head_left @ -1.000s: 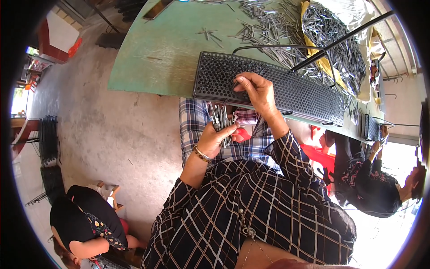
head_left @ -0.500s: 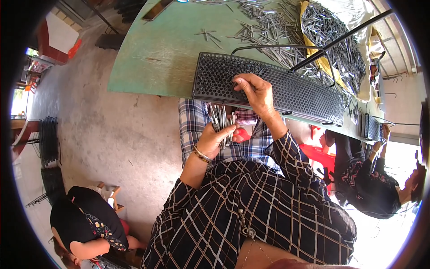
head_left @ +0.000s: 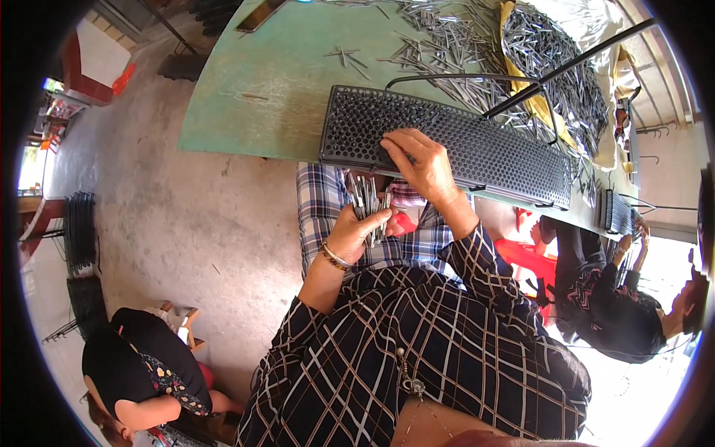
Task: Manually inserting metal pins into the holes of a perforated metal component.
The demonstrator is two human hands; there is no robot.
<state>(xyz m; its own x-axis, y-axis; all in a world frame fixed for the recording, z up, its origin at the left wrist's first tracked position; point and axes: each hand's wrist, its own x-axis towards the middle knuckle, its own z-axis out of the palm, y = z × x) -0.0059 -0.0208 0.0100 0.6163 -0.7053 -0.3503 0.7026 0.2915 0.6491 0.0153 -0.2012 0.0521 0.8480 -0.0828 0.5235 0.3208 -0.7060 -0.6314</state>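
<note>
My left hand (head_left: 353, 232), with bracelets at the wrist, is closed around a bundle of thin metal rods (head_left: 367, 195) above my lap. The rods stand up out of the fist. My right hand (head_left: 426, 167) rests at the near side of a long black rack (head_left: 495, 153) whose top is full of round holes. Its thumb and fingers are pinched together over the holes; whatever is between them is hidden. Toward the rack's left end, many holes look filled with small pieces.
The rack lies along the near edge of a green table (head_left: 261, 89). Loose rods (head_left: 439, 52) and a large heap (head_left: 558, 67) on yellow-edged sheeting lie behind it. A black metal bar (head_left: 573, 67) slants above. Other people (head_left: 611, 298) sit at right and lower left (head_left: 149, 365).
My right hand has moved slightly left and down toward the rack's near edge, its fingers now tipped lower onto the holes. My left hand with the rods has hardly moved.
</note>
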